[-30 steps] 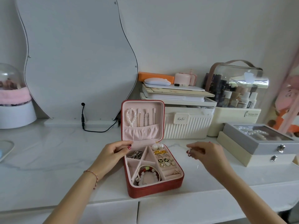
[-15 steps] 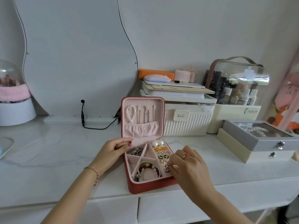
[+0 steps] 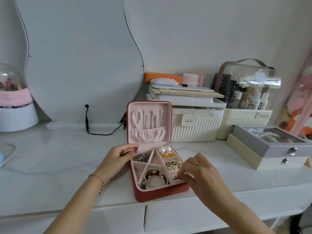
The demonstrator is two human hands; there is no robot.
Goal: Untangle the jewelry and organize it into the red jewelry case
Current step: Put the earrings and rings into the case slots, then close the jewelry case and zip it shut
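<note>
My left hand [image 3: 118, 157] grips the back-left edge of the red case [image 3: 158, 194], steadying it. Right hand [image 3: 200, 173] pinches a small ring [image 3: 176, 177] over the case's front-right slot. It looks light and slippery, so I'd hold it by the band.

Glossy marble tabletop [image 3: 59, 159] — velvety case lining [image 3: 150, 164]

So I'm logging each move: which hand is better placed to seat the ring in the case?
Right hand: its fingertips pinch the ring over the ring slots. Left hand steadies the case.
</note>
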